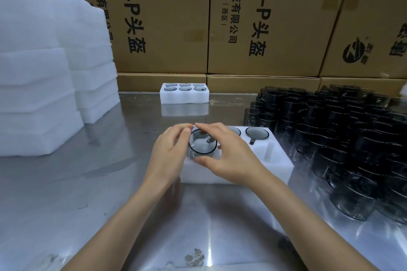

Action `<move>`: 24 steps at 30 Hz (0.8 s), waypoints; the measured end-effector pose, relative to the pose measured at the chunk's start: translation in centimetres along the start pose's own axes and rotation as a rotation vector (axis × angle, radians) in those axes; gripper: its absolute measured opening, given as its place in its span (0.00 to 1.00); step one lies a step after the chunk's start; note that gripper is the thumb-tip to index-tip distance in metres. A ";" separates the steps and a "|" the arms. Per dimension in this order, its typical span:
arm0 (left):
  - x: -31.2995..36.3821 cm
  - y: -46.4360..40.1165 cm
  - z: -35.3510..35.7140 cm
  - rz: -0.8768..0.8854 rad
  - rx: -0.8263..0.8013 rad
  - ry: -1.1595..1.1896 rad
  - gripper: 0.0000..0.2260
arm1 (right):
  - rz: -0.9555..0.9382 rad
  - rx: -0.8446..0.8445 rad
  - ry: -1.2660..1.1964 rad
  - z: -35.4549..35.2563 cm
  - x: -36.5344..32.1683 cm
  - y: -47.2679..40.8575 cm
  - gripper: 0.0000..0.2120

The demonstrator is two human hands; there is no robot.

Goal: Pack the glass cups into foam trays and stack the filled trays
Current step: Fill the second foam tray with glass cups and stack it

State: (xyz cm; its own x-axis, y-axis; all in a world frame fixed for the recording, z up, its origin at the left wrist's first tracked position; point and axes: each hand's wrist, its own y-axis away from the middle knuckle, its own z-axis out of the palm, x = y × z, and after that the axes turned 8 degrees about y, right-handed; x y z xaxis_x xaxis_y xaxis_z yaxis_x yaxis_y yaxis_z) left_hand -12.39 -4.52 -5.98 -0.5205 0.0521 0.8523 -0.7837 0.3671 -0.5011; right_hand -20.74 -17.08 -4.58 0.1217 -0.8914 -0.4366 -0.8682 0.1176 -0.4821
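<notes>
Now glass cup (202, 144) upright, mouth upward

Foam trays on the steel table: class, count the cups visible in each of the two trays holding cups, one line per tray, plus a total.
Far tray: 6 cups
Near tray: 3 cups, including the cup gripped by the left hand and right hand, and one partly hidden behind the right hand
Total: 9 cups

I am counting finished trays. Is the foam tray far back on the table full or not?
Full. The far tray shows six round holes, two rows of three, and each one holds a glass cup.
</notes>
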 end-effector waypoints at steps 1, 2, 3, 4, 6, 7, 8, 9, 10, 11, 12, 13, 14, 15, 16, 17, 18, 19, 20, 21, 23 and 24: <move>0.3 0.2 0.1 -0.005 -0.020 0.013 0.13 | 0.008 -0.012 -0.005 -0.1 0.1 0.0 0.31; 0.5 0.4 0.2 -0.009 -0.038 0.013 0.14 | 0.013 -0.018 -0.009 -0.1 0.1 -0.1 0.31; 0.5 0.6 0.4 -0.005 -0.054 0.007 0.14 | 0.014 -0.020 -0.008 -0.1 0.1 -0.1 0.31; 0.5 0.7 0.5 0.005 -0.063 -0.004 0.13 | 0.014 -0.019 -0.002 -0.1 0.2 -0.1 0.31; 0.4 0.7 0.6 0.017 -0.066 -0.007 0.11 | 0.009 -0.025 0.017 -0.1 0.2 -0.1 0.31; 0.3 0.7 0.6 0.018 -0.067 0.001 0.11 | 0.008 -0.035 0.028 0.0 0.2 -0.1 0.32; 0.2 0.7 0.6 0.024 -0.068 0.005 0.12 | 0.007 -0.049 0.041 0.0 0.3 -0.1 0.32; 0.1 0.6 0.6 0.032 -0.070 0.004 0.13 | 0.007 -0.065 0.057 0.1 0.3 -0.1 0.32; 0.0 0.6 0.6 0.038 -0.072 0.003 0.13 | 0.008 -0.078 0.074 0.1 0.4 -0.2 0.33; 0.0 0.7 0.6 0.042 -0.075 0.008 0.13 | 0.012 -0.087 0.089 0.2 0.4 -0.2 0.32; 0.1 0.7 0.6 0.046 -0.078 0.012 0.13 | 0.019 -0.090 0.098 0.2 0.4 -0.1 0.32; 0.2 0.8 0.6 0.053 -0.080 0.009 0.13 | 0.026 -0.090 0.105 0.2 0.4 -0.1 0.32; 0.2 0.9 0.7 0.059 -0.079 0.003 0.13 | 0.031 -0.090 0.116 0.2 0.4 -0.1 0.32; 0.2 0.9 0.7 0.057 -0.078 -0.003 0.13 | 0.036 -0.093 0.131 0.2 0.3 -0.1 0.32; 0.2 0.9 0.7 0.051 -0.075 -0.004 0.11 | 0.041 -0.100 0.148 0.2 0.3 -0.1 0.31; 0.1 0.9 0.7 0.048 -0.070 -0.004 0.10 | 0.046 -0.111 0.163 0.1 0.3 -0.2 0.31; 0.0 0.8 0.8 0.052 -0.065 -0.005 0.10 | 0.049 -0.122 0.178 0.1 0.2 -0.3 0.31; -0.2 0.8 0.8 0.059 -0.063 -0.012 0.10 | 0.051 -0.134 0.195 0.1 0.1 -0.3 0.31; -0.3 0.8 0.8 0.063 -0.066 -0.024 0.10 | 0.050 -0.141 0.210 0.1 0.0 -0.3 0.31; -0.4 0.8 0.8 0.063 -0.074 -0.041 0.10 | 0.046 -0.139 0.217 0.1 -0.1 -0.3 0.31; -0.7 0.9 0.6 0.068 -0.085 -0.099 0.12 | 0.037 -0.091 0.201 0.0 -0.2 0.1 0.31; -0.8 0.8 0.3 0.085 -0.084 -0.149 0.15 | 0.034 -0.048 0.188 -0.2 -0.2 0.4 0.31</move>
State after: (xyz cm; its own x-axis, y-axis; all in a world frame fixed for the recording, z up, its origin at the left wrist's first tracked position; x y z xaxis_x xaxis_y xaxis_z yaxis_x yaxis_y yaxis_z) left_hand -12.71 -4.50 -7.17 -0.6331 -0.0495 0.7725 -0.7067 0.4441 -0.5508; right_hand -21.22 -16.95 -4.50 0.0039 -0.9537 -0.3008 -0.8926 0.1323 -0.4311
